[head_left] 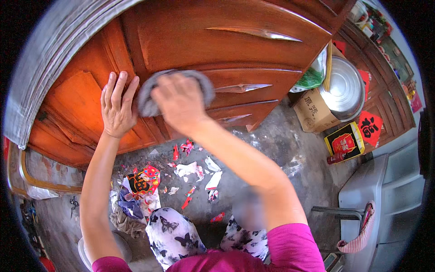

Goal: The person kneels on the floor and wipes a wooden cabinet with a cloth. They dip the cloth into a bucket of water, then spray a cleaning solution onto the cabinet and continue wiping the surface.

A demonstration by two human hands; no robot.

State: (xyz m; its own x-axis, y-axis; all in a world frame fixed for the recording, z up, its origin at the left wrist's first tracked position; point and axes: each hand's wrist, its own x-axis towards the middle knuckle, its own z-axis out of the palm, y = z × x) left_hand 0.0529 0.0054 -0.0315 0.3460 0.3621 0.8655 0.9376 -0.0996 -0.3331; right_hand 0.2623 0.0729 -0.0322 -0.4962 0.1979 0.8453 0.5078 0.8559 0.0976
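A reddish-brown wooden cabinet (181, 41) with raised panels stands right in front of me. My right hand (177, 97) presses a bunched grey cloth (205, 86) against its front, near the frame between the side panel and the drawers; the fingers are a little blurred. Flat on the wood just left of the cloth rests my left hand (118, 104), its fingers stretched and slightly spread, holding nothing. Long pointed handles (242, 88) mark the drawers to the right of the cloth.
Torn paper scraps (213, 179) litter the grey floor. A heap of rags and red printed paper (140, 190) lies left of my knees. At right stand a cardboard box (312, 109), a round metal pot (342, 88), a yellow-edged box (346, 143) and a grey plastic chair (362, 190).
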